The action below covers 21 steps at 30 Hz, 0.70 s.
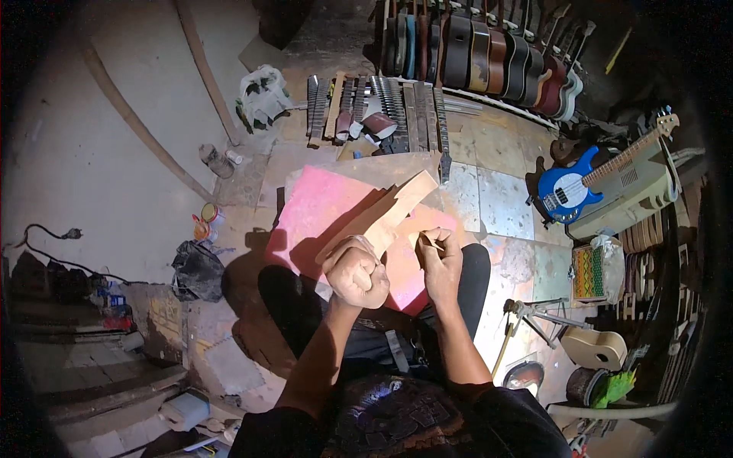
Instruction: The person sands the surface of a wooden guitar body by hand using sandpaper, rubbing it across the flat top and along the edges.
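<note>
Wooden piece (pixel 384 219): is held aslant over the pink board (pixel 304 200)
Left hand (pixel 356 276): is clenched around the wood's near end
Right hand (pixel 441 263): fingers are curled above the board's right side (whether anything is pinched cannot be told)

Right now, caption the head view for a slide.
Left hand grips a pale wooden piece over a pink surface, right hand close by.

Bare forearms (pixel 321 365) converging upward, left grip (pixel 356 273) curled into a fist, right grip (pixel 441 258) bent in a pinch.
</note>
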Available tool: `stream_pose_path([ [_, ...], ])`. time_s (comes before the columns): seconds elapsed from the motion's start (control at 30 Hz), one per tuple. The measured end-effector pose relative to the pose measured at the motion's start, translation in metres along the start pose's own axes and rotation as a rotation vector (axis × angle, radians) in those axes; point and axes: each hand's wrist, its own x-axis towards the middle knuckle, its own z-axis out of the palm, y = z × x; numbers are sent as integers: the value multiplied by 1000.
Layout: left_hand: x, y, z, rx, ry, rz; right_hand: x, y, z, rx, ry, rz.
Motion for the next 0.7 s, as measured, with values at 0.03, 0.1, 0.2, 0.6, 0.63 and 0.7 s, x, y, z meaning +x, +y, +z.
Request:
stream_pose_path([
  [0.03,-1,-1,-1,-14,-6,-3,-5,-22,17,6,41,-44],
  [0.1,-3,-2,-2,1,-4,-9,-9,-21,27,-122,36,-203],
  [0.2,-1,-2,-2,-13,3,0,-11,-22,27,-322,-1,-277],
  [0.6,4,1,1,-42,-4,31,0,-4,40,-215,34,-411],
  [0.63,4,1,2,-50,4,49,0,-5,41,-208,45,-395],
  [0.7,6,1,3,-59,1,51,6,-12,46,-228,46,-445],
])
